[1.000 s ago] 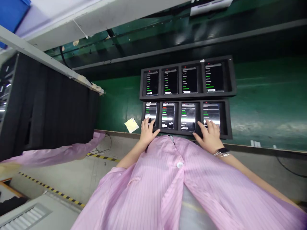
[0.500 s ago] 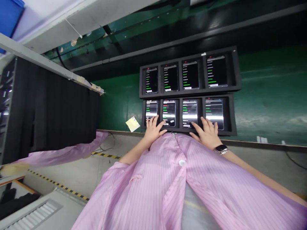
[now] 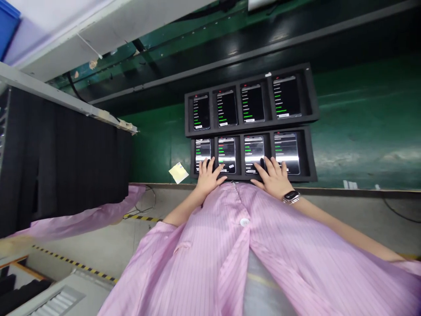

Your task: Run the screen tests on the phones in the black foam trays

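Observation:
Two black foam trays hold several phones face up, their screens showing lists with green bars. My left hand (image 3: 208, 177) rests with spread fingers over the lower end of the leftmost phone (image 3: 203, 149) in the lower tray (image 3: 307, 153). My right hand (image 3: 272, 177), with a smartwatch (image 3: 291, 197) on its wrist, lies across the bottom of the third phone (image 3: 254, 148) and the fourth phone (image 3: 287, 147). Neither hand grips anything. The upper tray (image 3: 312, 98) sits directly above, its phones untouched. My hands hide the lower edges of the lower row.
A yellow note (image 3: 178, 173) lies left of the lower tray on a green surface (image 3: 365, 118). A black curtain (image 3: 66, 149) hangs at left above pink cloth (image 3: 82, 224). Black-and-yellow tape (image 3: 141, 217) marks the grey floor. A blue bin (image 3: 6, 26) sits top left.
The whole scene has shifted left and levelled as my head moved. My right hand has slid left from the fourth phone to span the third and fourth phones.

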`<move>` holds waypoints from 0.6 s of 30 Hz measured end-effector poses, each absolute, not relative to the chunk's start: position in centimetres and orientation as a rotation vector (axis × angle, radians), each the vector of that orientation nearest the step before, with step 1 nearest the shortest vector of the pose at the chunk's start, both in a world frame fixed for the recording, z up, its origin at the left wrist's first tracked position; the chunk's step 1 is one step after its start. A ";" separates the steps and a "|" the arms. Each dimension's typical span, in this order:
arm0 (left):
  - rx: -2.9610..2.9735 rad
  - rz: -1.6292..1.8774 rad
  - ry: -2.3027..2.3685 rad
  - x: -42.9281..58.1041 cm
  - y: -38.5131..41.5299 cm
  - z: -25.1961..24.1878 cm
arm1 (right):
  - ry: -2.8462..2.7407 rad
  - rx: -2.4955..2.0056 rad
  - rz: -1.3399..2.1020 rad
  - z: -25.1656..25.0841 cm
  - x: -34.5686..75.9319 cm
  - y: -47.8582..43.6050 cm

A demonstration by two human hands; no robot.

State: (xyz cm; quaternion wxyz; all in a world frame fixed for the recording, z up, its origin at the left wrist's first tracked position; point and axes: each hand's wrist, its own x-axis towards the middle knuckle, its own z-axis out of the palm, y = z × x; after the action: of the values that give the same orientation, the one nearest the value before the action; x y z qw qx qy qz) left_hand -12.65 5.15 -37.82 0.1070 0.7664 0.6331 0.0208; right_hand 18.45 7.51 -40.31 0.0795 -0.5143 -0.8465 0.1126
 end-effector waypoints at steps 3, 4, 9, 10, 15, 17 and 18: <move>2.241 0.077 1.852 -12.8 5.1 -38.0 | -2.541 -1.584 0.361 -40.2 18.1 7.5; 2.232 0.095 1.861 -13.0 5.0 -38.0 | -2.544 -1.599 0.367 -40.1 18.0 7.5; 2.124 0.263 2.020 -15.8 3.8 -38.3 | -2.485 -1.689 0.346 -39.5 19.5 7.2; 2.089 0.292 2.058 -16.7 3.4 -38.4 | -2.458 -1.722 0.327 -39.5 20.3 7.1; 1.903 0.366 2.161 -20.4 1.8 -39.2 | -2.352 -1.838 0.241 -39.6 24.3 6.6; 1.840 0.393 2.129 -20.8 1.6 -39.6 | -2.343 -1.843 0.260 -39.5 25.0 6.5; 1.813 0.405 2.103 -20.8 1.5 -39.7 | -2.343 -1.838 0.276 -39.3 25.2 6.5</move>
State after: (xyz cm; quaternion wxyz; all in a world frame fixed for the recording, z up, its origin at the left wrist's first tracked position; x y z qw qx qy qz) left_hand -20.77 1.53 -39.71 0.1671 0.6370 0.7390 0.1422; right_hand 25.20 6.47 -39.33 0.0753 -0.6129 -0.7812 0.0921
